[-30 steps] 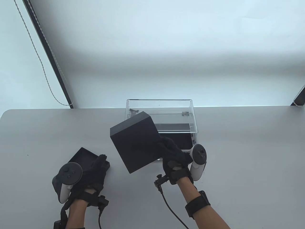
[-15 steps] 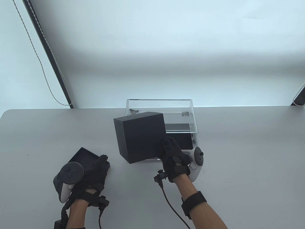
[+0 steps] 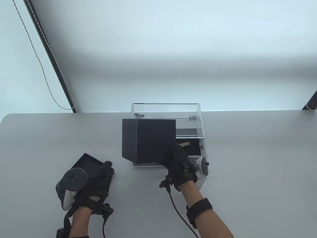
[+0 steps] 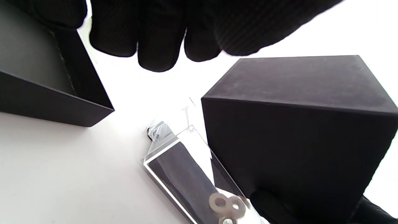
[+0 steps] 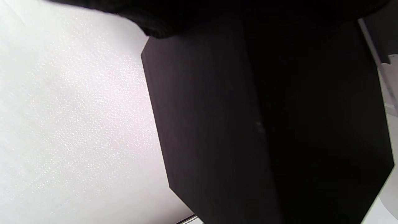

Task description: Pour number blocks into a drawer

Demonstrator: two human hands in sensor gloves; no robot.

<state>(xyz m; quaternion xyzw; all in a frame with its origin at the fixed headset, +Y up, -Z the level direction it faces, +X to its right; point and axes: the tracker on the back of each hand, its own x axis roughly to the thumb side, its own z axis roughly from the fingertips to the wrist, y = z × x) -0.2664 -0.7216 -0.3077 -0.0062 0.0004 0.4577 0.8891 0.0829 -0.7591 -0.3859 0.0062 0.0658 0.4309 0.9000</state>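
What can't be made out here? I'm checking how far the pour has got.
- Black box opening: hidden in all views by its own walls.
- Drawer floor: table view, mostly covered by the box; block count unknown.
- Right hand grip: right wrist view, dark, cut off by the top edge.

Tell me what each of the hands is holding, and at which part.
The right hand grips the black cube-shaped box at its lower right corner. The left hand holds nothing; it rests on the flat black lid.

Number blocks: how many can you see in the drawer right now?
2 visible: a pale block on the drawer's dark liner beside the right hand; an "8" block in the left wrist view. The tipped black box may hide more.
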